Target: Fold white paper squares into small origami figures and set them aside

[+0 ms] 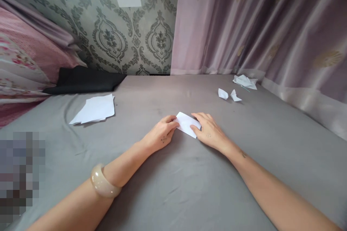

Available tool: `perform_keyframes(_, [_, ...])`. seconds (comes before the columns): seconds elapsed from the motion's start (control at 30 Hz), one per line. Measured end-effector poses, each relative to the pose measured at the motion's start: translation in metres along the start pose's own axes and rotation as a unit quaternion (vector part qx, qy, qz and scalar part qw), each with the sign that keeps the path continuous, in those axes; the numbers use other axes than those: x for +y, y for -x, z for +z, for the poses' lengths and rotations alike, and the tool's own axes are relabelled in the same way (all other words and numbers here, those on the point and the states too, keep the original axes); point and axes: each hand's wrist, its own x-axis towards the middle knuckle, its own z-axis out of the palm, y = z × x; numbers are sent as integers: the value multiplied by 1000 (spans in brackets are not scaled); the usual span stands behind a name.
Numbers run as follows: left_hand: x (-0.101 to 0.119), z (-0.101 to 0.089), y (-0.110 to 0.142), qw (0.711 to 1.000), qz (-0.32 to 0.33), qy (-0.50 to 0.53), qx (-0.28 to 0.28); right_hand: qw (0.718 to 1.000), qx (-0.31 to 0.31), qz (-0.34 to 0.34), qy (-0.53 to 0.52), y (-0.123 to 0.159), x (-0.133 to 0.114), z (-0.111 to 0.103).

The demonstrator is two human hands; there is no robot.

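A small folded piece of white paper [187, 124] is held between my hands, low over the grey cloth [195, 173]. My left hand [162, 133] pinches its left corner between thumb and fingers. At the opposite end, my right hand [210, 130] grips the right edge, thumb on top and fingers along the far side. The paper has straight edges and angled ends; its underside is hidden. A pale bangle [103, 182] sits on my left forearm.
At the left lies a stack of white paper sheets [99, 109], with a black cloth [86, 79] behind it. Two small folded white papers [223, 94] rest at the back right, near a pile of white paper [244, 81]. A curtain [217, 25] hangs behind.
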Motion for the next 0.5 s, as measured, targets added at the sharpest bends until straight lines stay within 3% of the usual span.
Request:
perform_keyframes(0.23, [-7,2,0,998,35,-49,-6,985,-56,150,-62,6,-5,-5])
perform_keyframes(0.37, [-7,1,1,997,40,-52,-34,971,-79,175,-139,8,-4,-11])
perform_keyframes(0.5, [-4,1,1,999,36,-26,-26,930,-137,239,-245,12,-10,-17])
